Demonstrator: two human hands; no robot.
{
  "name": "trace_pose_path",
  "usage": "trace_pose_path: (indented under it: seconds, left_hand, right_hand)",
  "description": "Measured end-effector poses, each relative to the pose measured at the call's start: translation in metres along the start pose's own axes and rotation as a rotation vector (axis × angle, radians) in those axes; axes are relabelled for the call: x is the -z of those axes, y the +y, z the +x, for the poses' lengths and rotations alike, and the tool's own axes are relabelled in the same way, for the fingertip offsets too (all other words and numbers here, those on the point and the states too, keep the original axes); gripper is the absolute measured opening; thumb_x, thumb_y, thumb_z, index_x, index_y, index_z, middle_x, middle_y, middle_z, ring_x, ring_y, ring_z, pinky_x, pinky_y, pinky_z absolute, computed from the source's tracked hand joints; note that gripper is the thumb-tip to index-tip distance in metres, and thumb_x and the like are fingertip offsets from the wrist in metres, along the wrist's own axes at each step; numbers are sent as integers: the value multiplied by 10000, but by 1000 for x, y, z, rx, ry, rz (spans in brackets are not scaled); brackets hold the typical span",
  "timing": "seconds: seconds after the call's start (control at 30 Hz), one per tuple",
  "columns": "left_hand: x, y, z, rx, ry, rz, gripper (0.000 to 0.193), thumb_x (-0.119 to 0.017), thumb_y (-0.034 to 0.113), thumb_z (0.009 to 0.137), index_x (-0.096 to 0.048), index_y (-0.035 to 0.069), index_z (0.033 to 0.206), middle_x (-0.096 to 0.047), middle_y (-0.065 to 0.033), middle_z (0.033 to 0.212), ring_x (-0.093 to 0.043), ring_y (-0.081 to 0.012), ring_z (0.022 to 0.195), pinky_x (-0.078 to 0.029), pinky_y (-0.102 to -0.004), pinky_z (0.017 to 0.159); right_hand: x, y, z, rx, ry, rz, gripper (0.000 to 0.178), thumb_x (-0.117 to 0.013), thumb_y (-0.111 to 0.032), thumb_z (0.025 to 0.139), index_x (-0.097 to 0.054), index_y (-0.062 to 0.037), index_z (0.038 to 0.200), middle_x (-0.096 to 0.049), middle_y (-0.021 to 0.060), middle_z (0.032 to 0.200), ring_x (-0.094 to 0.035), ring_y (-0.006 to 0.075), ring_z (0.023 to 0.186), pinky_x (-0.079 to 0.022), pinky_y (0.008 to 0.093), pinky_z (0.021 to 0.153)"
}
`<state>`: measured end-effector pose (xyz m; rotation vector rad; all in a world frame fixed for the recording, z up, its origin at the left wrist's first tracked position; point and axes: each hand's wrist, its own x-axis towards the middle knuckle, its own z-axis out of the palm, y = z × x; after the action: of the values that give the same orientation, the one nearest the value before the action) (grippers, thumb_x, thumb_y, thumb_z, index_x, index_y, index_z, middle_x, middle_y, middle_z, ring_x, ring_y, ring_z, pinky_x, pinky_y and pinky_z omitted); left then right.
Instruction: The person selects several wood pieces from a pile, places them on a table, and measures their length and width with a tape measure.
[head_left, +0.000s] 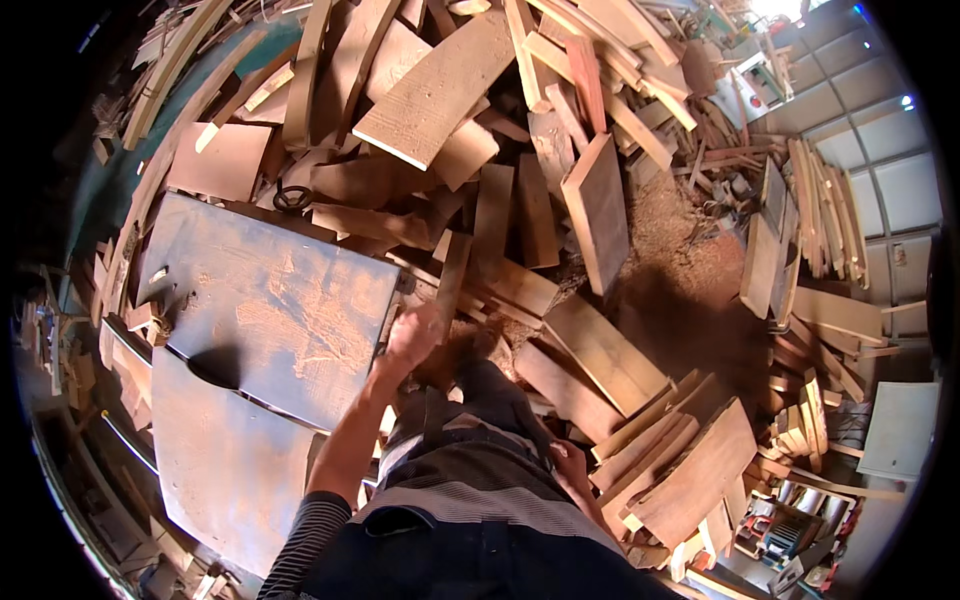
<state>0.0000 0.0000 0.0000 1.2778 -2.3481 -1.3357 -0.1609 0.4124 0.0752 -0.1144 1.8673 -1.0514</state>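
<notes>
My left hand [414, 338] is closed at the right edge of a flat metal machine table [215, 250] strewn with sawdust. The tip of a narrow board [453, 272] lies just beyond its knuckles; whether the fingers grip that board or something else is hidden. Low beside my right leg hangs my right hand [570, 464], with its fingers mostly out of sight. A thick plank [605, 355] and more loose boards lie on the floor ahead of it. Across the machine, a dark slot [215, 368] parts the far table from a paler near one [220, 450].
Beyond the machine rises a jumbled heap of planks, topped by a wide board [440, 90]. A black handwheel [292, 197] shows behind the table. Sawdust [668, 225] covers the floor to the right. Stacked boards [690, 460] stand close by my right side.
</notes>
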Motion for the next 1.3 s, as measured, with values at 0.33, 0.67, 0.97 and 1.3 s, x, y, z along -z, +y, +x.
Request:
trace_pose_path:
  seconds: [0.33,0.67,0.97,1.3]
  left_hand:
    - [39,-44,91,-296,441,336,166,-706,218,751,-677,60,790,-700,-129,868,-641,-344,943,-478,-488,861]
    - [41,-23,146,16,512,498,193,-665,261,820,-623,92,736,-663,-136,704,-649,-357,737,-486,-506,738]
    - [36,-18,160,80,523,655,117,-699,183,814,-642,87,849,-672,-100,777,-642,-300,799,-502,-454,772]
    - [37,-24,161,98,546,626,103,-684,123,783,-600,86,829,-660,-100,768,-630,-312,759,-496,-460,779]
  right_hand:
    - [37,-85,79,101,209,-109,404,-662,-212,928,-648,40,1244,-677,48,927,-625,126,770,-526,273,710]
    - [28,-200,325,513,23,-216,355,-705,-233,893,-689,-7,1167,-737,144,1055,-706,214,1013,-544,319,878]
    - [-50,-341,529,725,-28,-957,367,-689,-167,870,-651,21,1182,-683,247,1137,-664,398,1047,-541,440,915]
    - [-77,-436,593,826,-118,-775,351,-723,-170,872,-653,-24,1184,-693,225,1123,-679,368,1033,-552,413,894]
